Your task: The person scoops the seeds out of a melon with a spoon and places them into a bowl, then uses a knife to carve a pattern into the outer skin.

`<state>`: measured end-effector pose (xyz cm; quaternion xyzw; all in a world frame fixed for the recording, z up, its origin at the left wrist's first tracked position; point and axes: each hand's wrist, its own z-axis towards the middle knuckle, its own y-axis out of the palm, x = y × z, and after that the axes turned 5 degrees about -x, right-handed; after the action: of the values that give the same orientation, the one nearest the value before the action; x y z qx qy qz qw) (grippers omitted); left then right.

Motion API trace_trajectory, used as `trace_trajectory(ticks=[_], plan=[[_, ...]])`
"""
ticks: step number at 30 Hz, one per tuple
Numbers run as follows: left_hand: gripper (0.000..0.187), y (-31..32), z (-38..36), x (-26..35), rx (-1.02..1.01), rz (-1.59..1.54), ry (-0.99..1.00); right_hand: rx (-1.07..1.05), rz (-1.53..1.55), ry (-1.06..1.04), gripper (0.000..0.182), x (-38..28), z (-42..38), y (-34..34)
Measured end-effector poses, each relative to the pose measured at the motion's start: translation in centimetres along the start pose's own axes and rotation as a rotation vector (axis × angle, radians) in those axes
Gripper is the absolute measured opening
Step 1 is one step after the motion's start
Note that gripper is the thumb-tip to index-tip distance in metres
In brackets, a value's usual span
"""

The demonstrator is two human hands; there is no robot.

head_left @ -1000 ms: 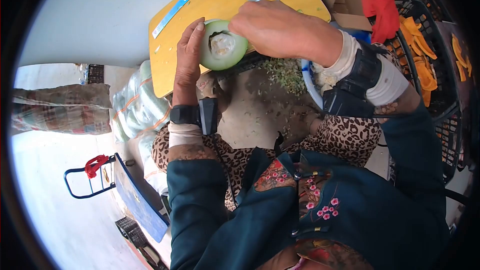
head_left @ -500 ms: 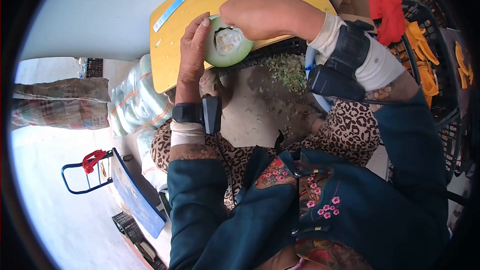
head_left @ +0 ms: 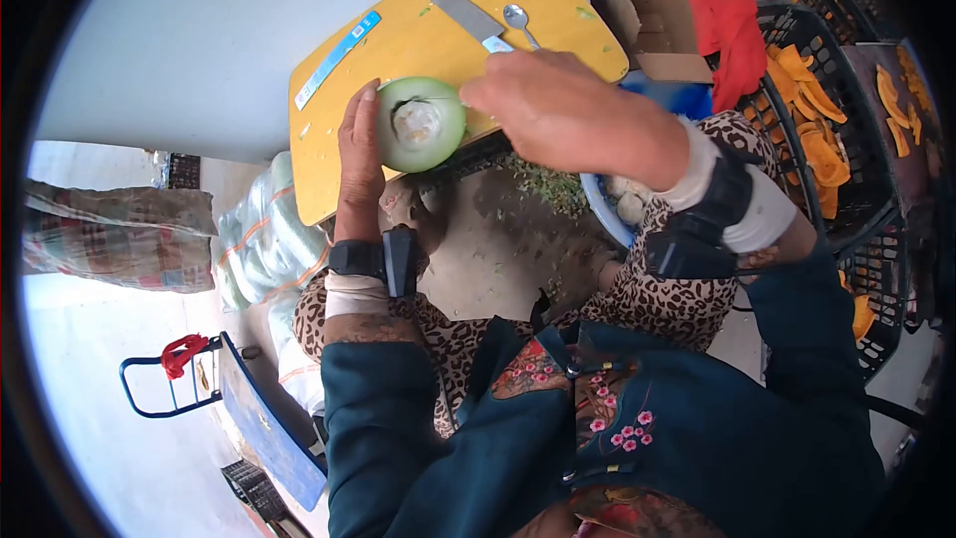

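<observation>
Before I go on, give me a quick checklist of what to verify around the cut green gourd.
1. Left hand supporting the green gourd: ok, it holds the gourd's left side.
2. Right hand gripping a tool: cannot tell; it is curled at the gourd's right side, hiding anything inside.
3. Gourd's cavity free of pulp: not ok, pale pulp sits inside.
4. Gourd fully on the yellow table: cannot tell; it covers the near edge in this view.
5. Knife clear of the right hand: cannot tell; its handle reaches up to the hand in view.
6. Spoon located: ok, on the table beside the knife.
</observation>
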<state>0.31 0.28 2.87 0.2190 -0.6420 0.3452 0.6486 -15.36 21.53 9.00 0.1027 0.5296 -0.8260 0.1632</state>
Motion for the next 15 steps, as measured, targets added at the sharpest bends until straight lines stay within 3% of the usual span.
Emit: trace_trajectory(ticks=[5, 7, 9, 11, 15], plan=[[0.055, -1.5, 0.1, -0.4, -0.077, -0.105, -0.079, 0.105, 0.112, 0.092, 0.012, 4.6, -1.0, -4.0], [0.056, -1.9, -0.1, 0.1, -0.094, -0.073, -0.117, 0.104, -0.035, 0.220, 0.014, 7.4, -1.0, -3.1], [0.058, -1.8, -0.7, 1.7, -0.114, 0.044, -0.174, 0.100, -0.243, 0.324, 0.023, 10.0, -1.6, -1.2], [0.060, -1.7, -1.1, 3.4, -0.147, 0.175, -0.232, 0.028, -0.360, 0.356, 0.019, 10.5, -2.0, -0.1], [0.064, -2.7, 0.4, 2.8, -0.189, 0.417, -0.172, -0.134, -0.433, 0.340, 0.020, 11.3, -3.2, 2.2]])
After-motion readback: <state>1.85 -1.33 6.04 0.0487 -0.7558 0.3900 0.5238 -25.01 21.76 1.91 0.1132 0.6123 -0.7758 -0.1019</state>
